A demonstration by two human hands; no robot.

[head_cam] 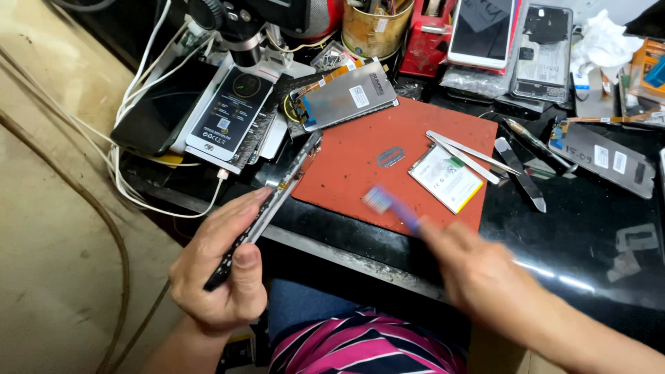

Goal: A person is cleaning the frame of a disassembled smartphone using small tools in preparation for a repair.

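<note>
The left hand (220, 270) holds a thin, dark phone frame (267, 208) seen from its edge; the thumb presses on the near side and the other fingers curl under it, so the frame is pinched tight and points up and away from the hand, towards the orange-red rubber mat (360, 163); I think it is held on its edge like this so the side can be reached. The right hand (478, 273) is blurry; its fingers look closed around the blue handle of a small brush with pale bristles (388, 204), but the blur hides just how they grip; the bristles stick out past the fingertips, over the near edge of the mat, apart from the frame.

Beyond the right fingers, on the mat, lie a flat white phone battery with a yellow edge (445, 179) and a small silver razor blade (390, 157); just past the battery sit shiny metal tweezers (471, 154), likely kept close for quick picking. Beyond the left fingers, past the tip of the frame, lies a grey phone screen panel (350, 95), and further left a white phone with a dark battery showing (232, 111), with white cables (131, 131) running beside it.
</note>
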